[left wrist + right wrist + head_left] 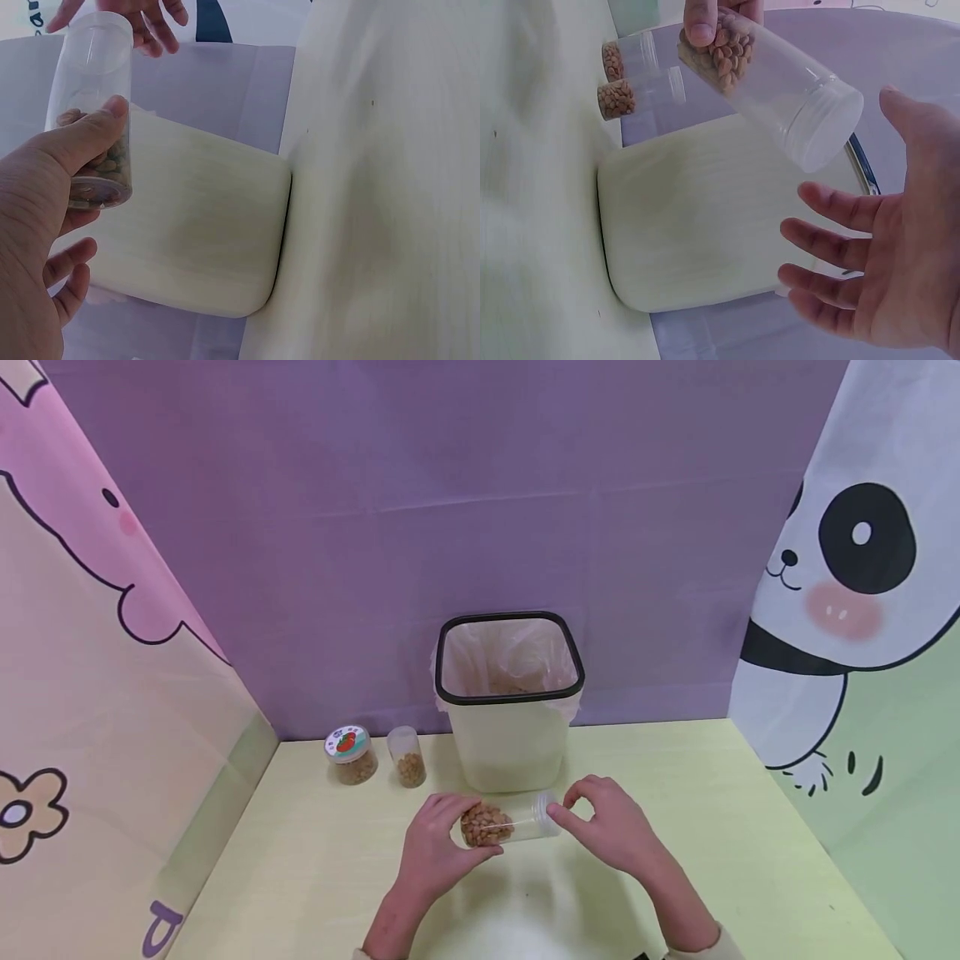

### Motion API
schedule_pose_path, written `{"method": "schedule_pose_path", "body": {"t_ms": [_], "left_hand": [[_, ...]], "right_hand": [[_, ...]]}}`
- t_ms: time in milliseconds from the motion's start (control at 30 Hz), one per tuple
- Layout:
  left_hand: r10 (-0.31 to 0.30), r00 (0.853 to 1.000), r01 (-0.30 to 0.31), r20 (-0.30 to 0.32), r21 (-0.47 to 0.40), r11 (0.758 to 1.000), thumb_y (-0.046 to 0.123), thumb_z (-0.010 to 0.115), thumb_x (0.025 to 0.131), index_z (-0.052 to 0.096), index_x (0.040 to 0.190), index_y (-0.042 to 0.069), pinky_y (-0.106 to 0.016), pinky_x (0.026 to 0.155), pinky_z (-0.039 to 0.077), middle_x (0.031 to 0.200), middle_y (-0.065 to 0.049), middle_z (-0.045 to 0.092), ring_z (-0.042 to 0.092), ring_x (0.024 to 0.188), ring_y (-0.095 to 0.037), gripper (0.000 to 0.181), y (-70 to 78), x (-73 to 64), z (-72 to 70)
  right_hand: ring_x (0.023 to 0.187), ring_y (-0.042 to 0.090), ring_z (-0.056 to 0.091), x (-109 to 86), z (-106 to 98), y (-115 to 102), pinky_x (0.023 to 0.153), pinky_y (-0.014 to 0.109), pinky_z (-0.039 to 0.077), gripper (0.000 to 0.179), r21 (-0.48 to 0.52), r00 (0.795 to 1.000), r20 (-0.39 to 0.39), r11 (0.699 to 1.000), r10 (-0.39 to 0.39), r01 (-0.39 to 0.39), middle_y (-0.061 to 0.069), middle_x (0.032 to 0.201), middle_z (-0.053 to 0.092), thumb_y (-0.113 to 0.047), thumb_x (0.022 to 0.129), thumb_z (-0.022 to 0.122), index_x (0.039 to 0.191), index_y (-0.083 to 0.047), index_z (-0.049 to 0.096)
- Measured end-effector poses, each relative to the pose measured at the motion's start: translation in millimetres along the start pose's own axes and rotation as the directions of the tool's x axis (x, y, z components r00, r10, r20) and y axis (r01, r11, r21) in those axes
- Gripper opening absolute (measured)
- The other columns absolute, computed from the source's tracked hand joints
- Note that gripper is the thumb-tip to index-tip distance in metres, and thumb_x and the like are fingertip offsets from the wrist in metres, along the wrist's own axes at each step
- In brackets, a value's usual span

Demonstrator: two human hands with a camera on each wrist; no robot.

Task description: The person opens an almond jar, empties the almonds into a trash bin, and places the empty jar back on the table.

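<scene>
My left hand (433, 850) grips a clear plastic jar (522, 828) by its bottom end, thumb on one side and fingers on the other. The jar lies tilted nearly sideways, held in front of the bin, with brown bean-like kernels (486, 825) gathered at its bottom. On the jar's right end sits a translucent white lid (829, 124). My right hand (613, 828) is beside that lid. In the right wrist view its fingers (832, 247) are spread and relaxed, apart from the lid, and its palm holds nothing.
A pale bin (513, 747) with a black rim and a plastic liner stands behind my hands, against the purple backdrop. To its left on the table are a small kernel-filled jar (406, 758) and a wider jar (352, 758) with a printed lid.
</scene>
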State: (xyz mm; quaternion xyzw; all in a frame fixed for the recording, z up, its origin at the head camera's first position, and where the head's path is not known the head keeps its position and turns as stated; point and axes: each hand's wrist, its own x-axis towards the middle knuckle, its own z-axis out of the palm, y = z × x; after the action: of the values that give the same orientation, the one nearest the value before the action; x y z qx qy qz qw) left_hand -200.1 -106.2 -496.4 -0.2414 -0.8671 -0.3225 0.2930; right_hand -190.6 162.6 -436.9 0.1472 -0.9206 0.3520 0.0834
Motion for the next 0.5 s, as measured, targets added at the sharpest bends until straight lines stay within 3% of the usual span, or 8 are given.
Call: {"method": "schedule_pose_path", "body": {"t_ms": [267,500], "left_hand": [[0.024,1.0,-0.023,-0.017,0.016,1.0,0.045,0.095,0.051,0.072,0.105,0.014,-0.032,0.082,0.051,0.099,0.009,0.069,0.057,0.098,-0.01,0.066,-3.1,-3.3,1.3],[0.047,0.998,-0.045,-0.03,0.047,0.998,0.046,0.094,0.052,0.072,0.104,0.015,-0.033,0.081,0.051,0.099,0.01,0.069,0.057,0.097,-0.01,0.065,-6.2,-4.8,2.7]], "right_hand": [[0.066,0.01,0.047,2.7,2.2,-4.6,0.061,0.03,0.04,0.038,-0.042,0.994,0.095,0.998,0.047,-0.043,-0.012,0.069,0.053,-0.053,0.093,0.057,0.07,-0.023,0.06],[0.06,0.01,0.046,5.7,5.1,-4.5,0.058,0.03,0.039,0.04,-0.052,0.99,0.128,0.997,0.062,-0.056,-0.011,0.065,0.051,-0.051,0.094,0.055,0.068,-0.022,0.062]]}}
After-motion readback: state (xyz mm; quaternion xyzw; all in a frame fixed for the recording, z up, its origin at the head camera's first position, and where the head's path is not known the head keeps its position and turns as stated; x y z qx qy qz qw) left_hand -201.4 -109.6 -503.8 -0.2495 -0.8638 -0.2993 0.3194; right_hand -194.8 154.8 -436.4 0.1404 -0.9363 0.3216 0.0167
